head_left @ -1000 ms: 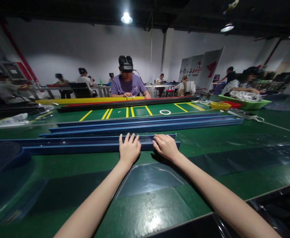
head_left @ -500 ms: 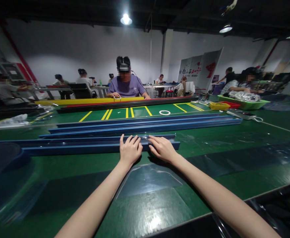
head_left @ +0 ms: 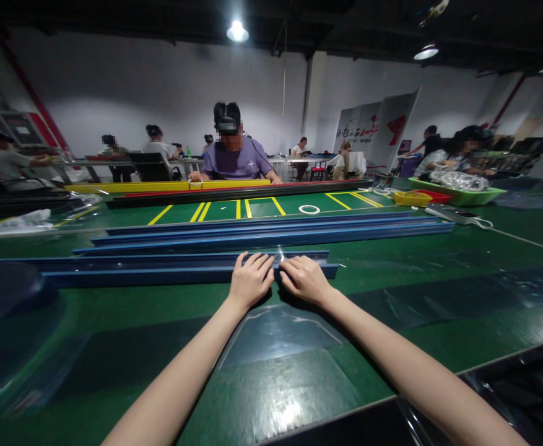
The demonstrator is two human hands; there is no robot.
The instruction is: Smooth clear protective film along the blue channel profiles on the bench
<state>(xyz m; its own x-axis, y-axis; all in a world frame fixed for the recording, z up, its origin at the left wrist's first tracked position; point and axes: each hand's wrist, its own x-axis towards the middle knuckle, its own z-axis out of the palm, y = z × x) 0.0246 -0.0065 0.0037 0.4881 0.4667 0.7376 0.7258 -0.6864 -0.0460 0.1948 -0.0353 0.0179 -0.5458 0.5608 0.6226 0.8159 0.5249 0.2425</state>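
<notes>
My left hand (head_left: 252, 280) lies over the nearest blue channel strip (head_left: 145, 277), palm down, its fingers stretched across the groove. Close beside it, my right hand (head_left: 304, 277) is near the strip's right end, with bent fingers drawn together over the front wall. Whatever sits under those right fingertips is hidden. A bright glint shows between the two hands. Behind this strip lie more long blue strips (head_left: 271, 236), side by side. Clear plastic sheet (head_left: 275, 334) lies on the green table between my forearms.
A dark blue rounded object (head_left: 11, 297) stands at the left. Across the green table (head_left: 262, 402), a person in purple (head_left: 238, 162) sits behind yellow strips (head_left: 160, 186). A white ring (head_left: 309, 209), a power bank with cable (head_left: 457, 215) and a green tray (head_left: 470, 197) lie farther off.
My left hand has slid slightly right, closer to my right hand, and its fingers are less spread. My right fingers are more bent. Across the table, the person's hand with a ring has shifted left.
</notes>
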